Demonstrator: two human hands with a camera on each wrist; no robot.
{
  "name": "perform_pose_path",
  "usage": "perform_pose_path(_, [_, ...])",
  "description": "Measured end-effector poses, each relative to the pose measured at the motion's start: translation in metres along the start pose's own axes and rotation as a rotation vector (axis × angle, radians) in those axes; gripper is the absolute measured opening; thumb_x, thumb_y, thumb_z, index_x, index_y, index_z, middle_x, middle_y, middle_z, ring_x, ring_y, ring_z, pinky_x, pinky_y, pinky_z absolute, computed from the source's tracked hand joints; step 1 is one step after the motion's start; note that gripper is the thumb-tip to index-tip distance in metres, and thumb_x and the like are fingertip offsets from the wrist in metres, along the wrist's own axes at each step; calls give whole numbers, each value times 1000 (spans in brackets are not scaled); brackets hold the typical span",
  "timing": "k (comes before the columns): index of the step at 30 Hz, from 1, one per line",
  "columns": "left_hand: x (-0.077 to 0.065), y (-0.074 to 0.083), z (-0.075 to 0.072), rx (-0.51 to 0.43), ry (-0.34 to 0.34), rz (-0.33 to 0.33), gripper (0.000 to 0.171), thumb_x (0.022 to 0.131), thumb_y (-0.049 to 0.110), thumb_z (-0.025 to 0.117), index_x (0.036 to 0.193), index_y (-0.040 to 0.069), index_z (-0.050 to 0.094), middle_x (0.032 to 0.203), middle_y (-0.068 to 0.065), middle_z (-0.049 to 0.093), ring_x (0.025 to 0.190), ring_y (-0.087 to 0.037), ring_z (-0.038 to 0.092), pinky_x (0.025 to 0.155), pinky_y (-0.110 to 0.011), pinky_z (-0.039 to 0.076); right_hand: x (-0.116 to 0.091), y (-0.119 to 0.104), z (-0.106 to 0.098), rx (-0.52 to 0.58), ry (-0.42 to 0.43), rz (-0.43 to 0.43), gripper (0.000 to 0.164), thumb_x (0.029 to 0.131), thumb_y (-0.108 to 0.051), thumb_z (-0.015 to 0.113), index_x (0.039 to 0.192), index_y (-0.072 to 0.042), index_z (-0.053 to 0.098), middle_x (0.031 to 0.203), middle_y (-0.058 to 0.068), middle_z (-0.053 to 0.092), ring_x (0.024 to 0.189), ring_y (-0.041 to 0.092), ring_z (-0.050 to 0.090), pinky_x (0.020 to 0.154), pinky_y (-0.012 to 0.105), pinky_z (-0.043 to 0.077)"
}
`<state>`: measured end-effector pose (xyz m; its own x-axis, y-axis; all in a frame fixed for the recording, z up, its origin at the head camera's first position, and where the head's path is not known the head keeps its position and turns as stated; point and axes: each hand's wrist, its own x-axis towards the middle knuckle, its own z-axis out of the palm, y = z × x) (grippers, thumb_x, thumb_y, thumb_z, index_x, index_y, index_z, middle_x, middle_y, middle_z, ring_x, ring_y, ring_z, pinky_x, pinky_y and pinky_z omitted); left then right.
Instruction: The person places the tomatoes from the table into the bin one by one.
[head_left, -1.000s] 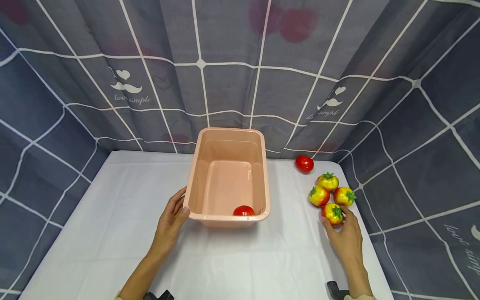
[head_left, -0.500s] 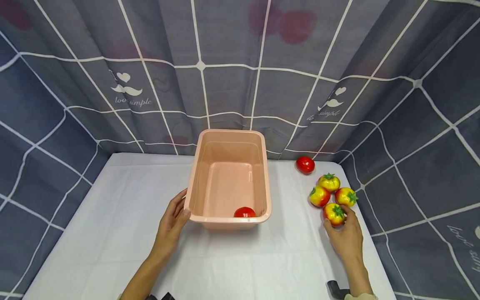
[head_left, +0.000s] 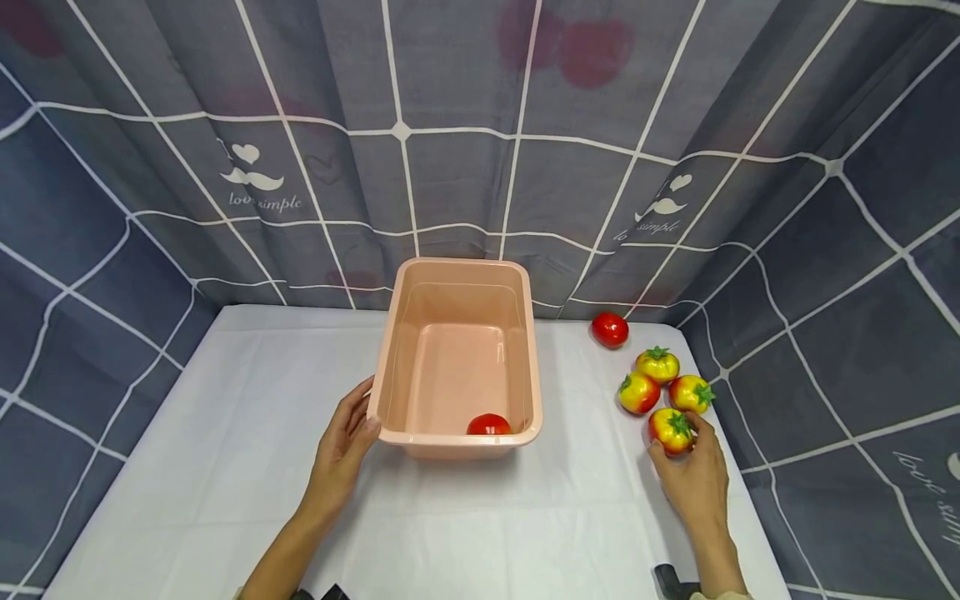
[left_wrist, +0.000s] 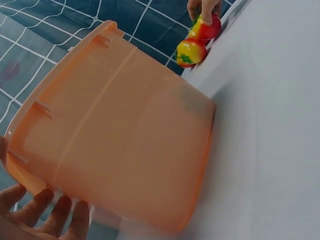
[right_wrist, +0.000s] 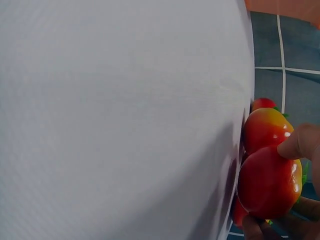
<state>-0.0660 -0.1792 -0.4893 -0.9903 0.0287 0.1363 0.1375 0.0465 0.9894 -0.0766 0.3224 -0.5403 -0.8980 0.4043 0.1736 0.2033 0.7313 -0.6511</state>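
Observation:
A peach-coloured plastic basin (head_left: 459, 438) stands mid-table, with a red tomato (head_left: 488, 425) inside near its front wall. My left hand (head_left: 337, 458) holds the basin's front left corner, thumb at the rim and fingers along the outer side. On the right, my right hand (head_left: 696, 479) grips a yellow-and-red tomato (head_left: 669, 429) with a green leafy top between thumb and fingers. In the right wrist view the red side of this tomato (right_wrist: 267, 182) faces the camera. Close behind it cluster three similar tomatoes (head_left: 639, 392).
Another red tomato (head_left: 610, 330) lies at the table's back edge, behind the cluster. A white cloth covers the table (head_left: 480, 525). Grey checked curtains (head_left: 457, 183) hang close around the back and both sides.
The gripped tomato and my right hand have shifted very slightly to the right. My left hand, the basin and the other tomatoes stay in place.

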Motion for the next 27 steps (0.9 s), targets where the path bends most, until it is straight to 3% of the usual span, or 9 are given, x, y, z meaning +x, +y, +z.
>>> perform_pose_path(9, [-1,0,0,-15,5,23,58,113,7,50,168,20,36,167,-19,44,147,-8,54,113,-11,48,5,-22,-19,27,83,-76,75,88,-13,82,153,2,48,147,30,57,124,50,60,108,69,48])
perform_pose_path(15, [0,0,0,-18,8,28,58,113,7,51,168,19,37,167,-18,45,147,-9,54,112,-11,48,16,-44,-33,29,151,-114,74,88,-16,81,153,-1,50,143,29,60,122,50,61,108,69,49])
perform_pose_path(16, [0,0,0,-21,8,28,58,113,7,50,168,19,37,167,-18,45,147,-9,54,112,-11,48,18,-47,-35,30,160,-121,74,87,-17,81,153,-2,51,143,29,61,121,49,61,108,66,50])
perform_pose_path(18, [-1,0,0,-24,8,29,58,113,7,50,168,19,36,167,-18,44,147,-9,54,112,-11,48,22,-53,-40,32,181,-143,73,87,-18,81,153,-3,52,142,28,63,119,47,63,110,43,54])
perform_pose_path(20, [-1,1,0,-27,8,30,57,113,7,50,168,19,37,167,-18,44,147,-9,53,112,-11,48,27,-59,-45,46,199,-168,72,87,-18,82,152,-4,53,141,26,64,117,45,65,105,19,48])
perform_pose_path(22, [-1,1,1,-29,8,31,57,114,7,50,168,19,37,167,-19,44,147,-8,53,113,-11,47,31,-65,-51,51,208,-185,73,87,-20,83,152,-6,54,142,24,65,117,42,66,96,6,36])
perform_pose_path(27, [-1,1,1,-25,-1,50,57,114,8,49,168,17,36,167,-22,42,147,-5,52,113,-10,46,38,-73,-62,44,209,-197,75,88,-21,83,155,-9,52,143,23,64,118,42,63,92,8,33])
